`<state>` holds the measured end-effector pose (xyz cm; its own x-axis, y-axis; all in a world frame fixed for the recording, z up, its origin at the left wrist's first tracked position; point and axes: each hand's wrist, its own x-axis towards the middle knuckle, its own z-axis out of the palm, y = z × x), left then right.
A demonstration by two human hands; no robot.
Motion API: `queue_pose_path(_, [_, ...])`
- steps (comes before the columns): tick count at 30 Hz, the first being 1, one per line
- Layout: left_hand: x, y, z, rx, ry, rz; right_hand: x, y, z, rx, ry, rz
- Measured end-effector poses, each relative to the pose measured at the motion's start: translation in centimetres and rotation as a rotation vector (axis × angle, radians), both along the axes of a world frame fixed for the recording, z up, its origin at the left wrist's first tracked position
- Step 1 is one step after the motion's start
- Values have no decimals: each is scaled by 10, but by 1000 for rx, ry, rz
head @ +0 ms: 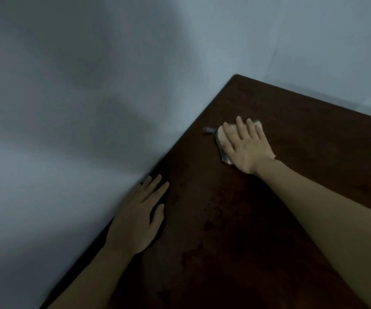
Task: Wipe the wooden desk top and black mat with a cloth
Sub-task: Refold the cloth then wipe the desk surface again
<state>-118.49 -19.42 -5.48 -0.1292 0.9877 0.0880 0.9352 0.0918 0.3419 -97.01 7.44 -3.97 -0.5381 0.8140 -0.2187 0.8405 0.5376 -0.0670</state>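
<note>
While the right hand point(246, 146) lies flat on the cloth point(221, 139), fingers straight and spread, it presses the rag down onto the desk point(236, 230) not far from the far corner, where the two walls meet. The palm covers most of the cloth, so only a pale edge and a grey tail stick out on the side toward the left edge; held that way, I'd say, the whole pad bears on the wood and can be pushed about without bunching. The left hand point(138, 217) holds nothing: it rests open on the desk right at the left edge, fingers long and pointing toward the far corner, the little-finger side hard by the wall point(68, 130). That looks to me like a brace, taking the person's weight as they lean to reach the far part of the top. The wood is dark and blotchy, and in this dim, rather blurred light I cannot tell which patches are wiped and which are not. No black mat shows anywhere in view, so that half of the job seems yet to come, and the stretch of desk near the person looks unattended so far. The corner itself, tight against both walls, will likely need fingertip work.
</note>
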Motion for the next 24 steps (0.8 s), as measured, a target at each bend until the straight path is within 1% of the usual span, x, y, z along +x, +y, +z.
queue_pose_path(3, [0, 1, -1, 15, -6, -12, -41, -6, 1, -2, -1, -22])
queue_pose_path(6, [0, 1, 1, 7, -15, -11, -64, -48, 4, 16, 28, 123])
queue_pose_path(10, [2, 1, 4, -14, -9, -9, -34, -99, 10, 22, 40, 342])
queue_pose_path(12, [2, 2, 6, -18, -3, -3, -7, -95, 12, 3, 36, 364])
queue_pose_path(13, [2, 2, 6, -17, -3, -1, 6, -84, 11, 17, 16, 333])
queue_pose_path(15, [2, 2, 6, -19, -4, -5, 29, -49, 8, 65, -22, 193])
queue_pose_path(17, [2, 2, 5, -18, 10, -12, 41, -12, 7, 52, -33, 23])
queue_pose_path(19, [2, 3, 4, -21, 24, -16, 37, 10, 5, 16, -17, -91])
queue_pose_path(22, [2, 2, 3, -13, 43, -11, 5, 5, 4, 3, -10, -150])
queue_pose_path(24, [2, 2, 3, -15, 43, -8, -20, -15, 3, 11, 8, -98])
